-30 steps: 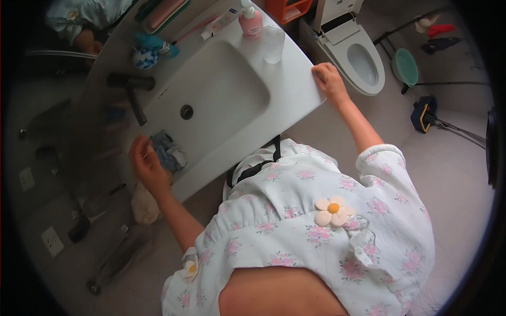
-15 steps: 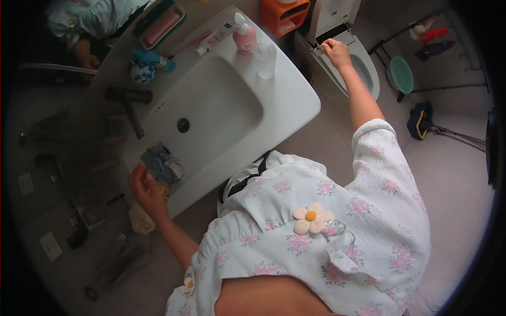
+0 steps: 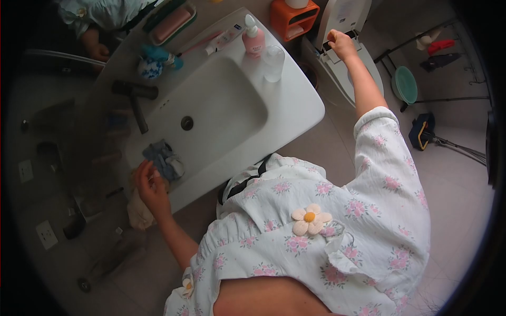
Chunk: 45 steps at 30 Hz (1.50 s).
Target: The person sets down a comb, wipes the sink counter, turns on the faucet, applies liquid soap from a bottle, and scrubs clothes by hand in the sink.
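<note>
My right hand (image 3: pixel 342 45) is stretched out over the toilet (image 3: pixel 369 79), near the hinge of its raised lid (image 3: pixel 345 18). Its fingers are curled closed, and whatever they may hold is hidden. A flat white panel (image 3: pixel 340 69) lies below that hand over much of the bowl. On the other side, my left hand (image 3: pixel 152 187) hovers by the sink's near left corner, fingers loosely bent and apart. Beside its fingertips a crumpled blue-grey cloth (image 3: pixel 164 159) rests on the rim of the white sink (image 3: pixel 295 100). A beige cloth (image 3: pixel 139 210) shows partly behind the left hand.
A pink pump bottle (image 3: pixel 254 43), a clear bottle (image 3: pixel 273 64) and a toothpaste tube (image 3: pixel 224 39) stand or lie on the counter. A dark faucet (image 3: pixel 134 97) reaches over the basin. Beyond are an orange holder (image 3: pixel 294 18), a green basin (image 3: pixel 405 84) and a black rack (image 3: pixel 448 100).
Over the toilet, a flat white panel now covers much of the bowl opening seen before. My right hand has shifted slightly right and up and curled tighter. My left hand stays by the cloth.
</note>
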Motion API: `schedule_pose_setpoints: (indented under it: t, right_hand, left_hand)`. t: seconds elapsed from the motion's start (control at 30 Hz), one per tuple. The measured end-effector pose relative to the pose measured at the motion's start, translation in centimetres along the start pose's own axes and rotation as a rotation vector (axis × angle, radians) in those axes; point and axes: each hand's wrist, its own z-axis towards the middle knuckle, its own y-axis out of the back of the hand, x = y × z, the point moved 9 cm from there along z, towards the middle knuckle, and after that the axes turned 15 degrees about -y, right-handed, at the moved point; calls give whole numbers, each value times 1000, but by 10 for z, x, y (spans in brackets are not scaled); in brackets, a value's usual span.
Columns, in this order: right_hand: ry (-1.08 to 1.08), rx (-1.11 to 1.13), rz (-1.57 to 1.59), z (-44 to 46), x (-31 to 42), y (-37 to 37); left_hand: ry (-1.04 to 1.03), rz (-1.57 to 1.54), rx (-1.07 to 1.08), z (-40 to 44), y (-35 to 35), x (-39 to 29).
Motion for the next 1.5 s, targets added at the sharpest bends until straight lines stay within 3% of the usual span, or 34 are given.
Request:
schedule_pose_setpoints:
  t: [0.07,0.17,0.37,0.53,0.6,0.63,0.67,0.73,0.77,0.83,0.9,0.97,1.03,1.1,1.2,1.27,1.37,1.5]
  right_hand:
    - [-6,-73,-105,-3,11,17]
    - [-59,5,-145,2,9,19]
    - [59,200,-19,19,0,-7]
    - [303,21,-158,18,12,0]
    - [239,96,108,15,14,12]
    - [226,152,251,2,27,23]
    - [126,126,373,-10,29,30]
    - [2,305,932,-20,11,6]
    - [63,282,914,-50,30,15]
    - [123,439,865,-85,43,-6]
    - [137,516,861,-166,118,8]
    - [337,739,685,-220,198,-7]
    - [579,609,520,-260,284,3]
    - [752,553,555,-270,352,8]
    - [921,362,490,-291,453,16]
    - [1109,123,337,-305,505,8]
    - [992,118,-77,-310,556,-18]
    - [981,58,-145,-293,571,-55]
  left_hand:
    - [9,-3,-8,-2,-1,0]
    - [39,3,14,-5,-1,2]
    - [77,0,13,-11,-1,9]
    - [2,71,41,-21,-4,31]
    - [164,-68,65,-35,-12,54]
    - [105,4,119,-41,-11,60]
    - [312,-93,176,-62,-17,89]
    - [241,236,368,-84,-8,106]
    - [305,230,344,-101,2,125]
    - [395,179,310,-129,12,160]
    - [468,250,299,-137,25,179]
    - [498,285,265,-152,23,215]
    - [490,418,261,-156,14,242]
    - [502,517,270,-155,6,254]
    - [494,551,336,-150,-15,270]
    - [455,549,404,-143,-20,276]
    - [327,548,441,-126,-3,261]
    - [313,669,360,-124,59,256]
